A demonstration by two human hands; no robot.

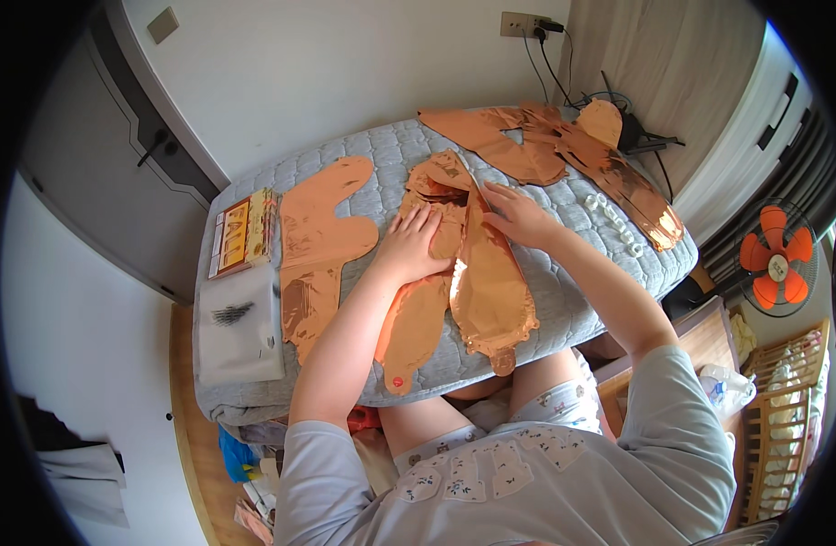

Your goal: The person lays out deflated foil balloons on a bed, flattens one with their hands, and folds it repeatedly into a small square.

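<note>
Several flat rose-gold foil balloons lie on a grey quilted mattress (563,300). My left hand (413,244) presses flat, fingers spread, on a stack of balloons (418,309) in front of me. My right hand (518,217) rests on the upper part of a long foil balloon (491,291) that is lifted and creased along its edge, fingers pinching the foil. Another balloon (322,241) lies to the left, untouched.
More foil balloons (563,150) are heaped at the far right of the mattress, beside small white pieces (613,218). A printed package (245,234) and a clear plastic bag (240,328) lie at the left. An orange fan (775,264) and a wooden crib (786,409) stand right.
</note>
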